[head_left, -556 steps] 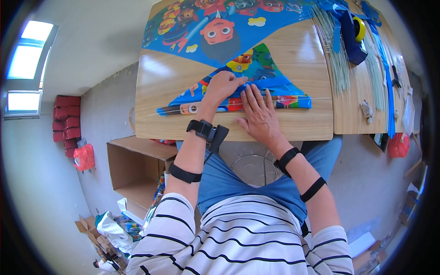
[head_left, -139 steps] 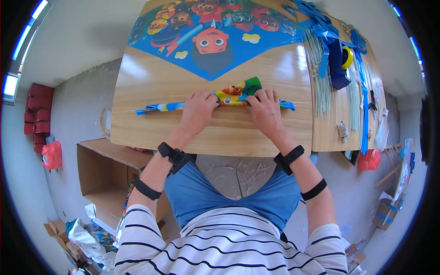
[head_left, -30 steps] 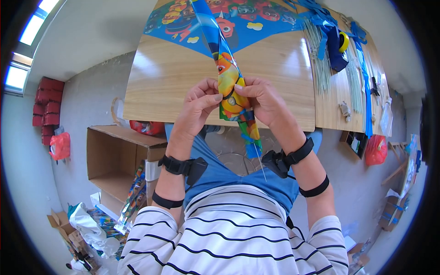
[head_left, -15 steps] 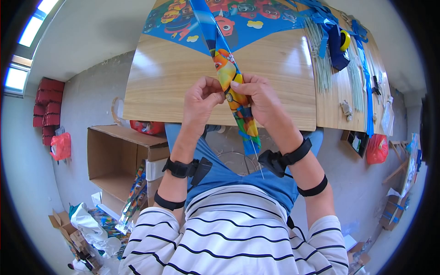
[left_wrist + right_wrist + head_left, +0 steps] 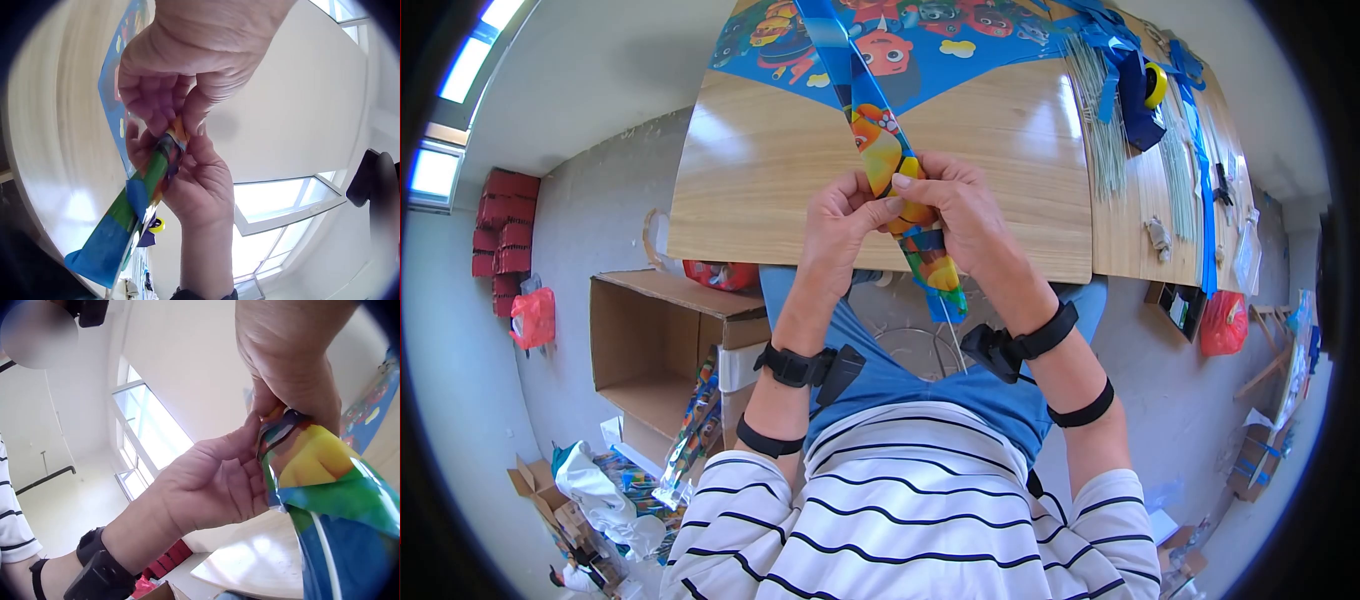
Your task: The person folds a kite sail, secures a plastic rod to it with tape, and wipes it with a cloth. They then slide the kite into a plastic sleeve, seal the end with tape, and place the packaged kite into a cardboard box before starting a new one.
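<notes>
A kite (image 5: pixel 878 150), its cartoon-printed sheet rolled into a narrow bundle, is held up over the table's near edge, slanting lengthways away from the body. Thin white rods (image 5: pixel 952 345) stick out of its lower end. My left hand (image 5: pixel 840 220) pinches the bundle from the left side, thumb over it. From the other side my right hand (image 5: pixel 962 208) pinches it, thumb on top. In the left wrist view the blue end of the kite (image 5: pixel 103 250) points down past both hands. The right wrist view shows its yellow and green printed side (image 5: pixel 322 456).
Another printed blue kite sheet (image 5: pixel 1010 50) lies flat at the table's far side. To the right are a tape dispenser (image 5: pixel 1137 110), bundled thin rods (image 5: pixel 1107 165) and blue strips (image 5: pixel 1203 200). A cardboard box (image 5: pixel 650 345) stands on the floor at left.
Earlier the kite lay part-folded, then rolled across the table under both hands. It has been lifted and turned lengthways. Over the last second its loose flap has been wrapped in, narrowing the bundle.
</notes>
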A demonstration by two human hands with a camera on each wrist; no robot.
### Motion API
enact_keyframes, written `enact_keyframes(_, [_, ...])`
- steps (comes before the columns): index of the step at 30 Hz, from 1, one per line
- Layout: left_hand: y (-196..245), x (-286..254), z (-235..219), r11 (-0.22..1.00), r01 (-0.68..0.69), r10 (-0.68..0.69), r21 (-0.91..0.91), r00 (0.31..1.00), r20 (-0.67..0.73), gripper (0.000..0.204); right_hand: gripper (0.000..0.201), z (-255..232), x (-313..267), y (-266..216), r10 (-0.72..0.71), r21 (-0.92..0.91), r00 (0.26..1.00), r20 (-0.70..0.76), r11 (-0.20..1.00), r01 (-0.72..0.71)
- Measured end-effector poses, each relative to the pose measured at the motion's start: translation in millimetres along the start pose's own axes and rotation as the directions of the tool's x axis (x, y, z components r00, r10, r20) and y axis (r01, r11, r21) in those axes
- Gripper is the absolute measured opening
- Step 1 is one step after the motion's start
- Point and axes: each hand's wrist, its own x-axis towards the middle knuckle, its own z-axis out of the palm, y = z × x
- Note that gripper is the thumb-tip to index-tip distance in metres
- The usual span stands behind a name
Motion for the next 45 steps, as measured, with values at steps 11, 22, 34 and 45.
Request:
enact_keyframes(11, [-1, -4, -4, 0.996, -0.051, 0.048, -0.069, 0.998, -0.049, 0.022, 0.022, -10, -4, 6, 0.025, -0.235, 0.996, 0.083, 0.972, -0.005])
enact_keyframes(22, [-69, -106, -179, 0.817, 0.058, 0.329, 0.574, 0.770, -0.546, 0.021, 0.010, -26, 11, 31, 0.198, -0.386, 0.979, 0.042, 0.907, -0.167])
enact_keyframes(34, [-160, -273, -334, 0.410, 0.599, 0.143, 0.688, 0.702, -0.697, 0.021, 0.006, -7, 18, 49, 0.232, -0.455, 0.972, 0.045, 0.871, -0.187])
enact_keyframes(45, [49, -154, -308, 0.894, -0.006, 0.314, 0.447, 0.720, -0.619, 0.013, 0.017, 23, 23, 17, 0.233, -0.383, 0.959, 0.163, 0.911, -0.156])
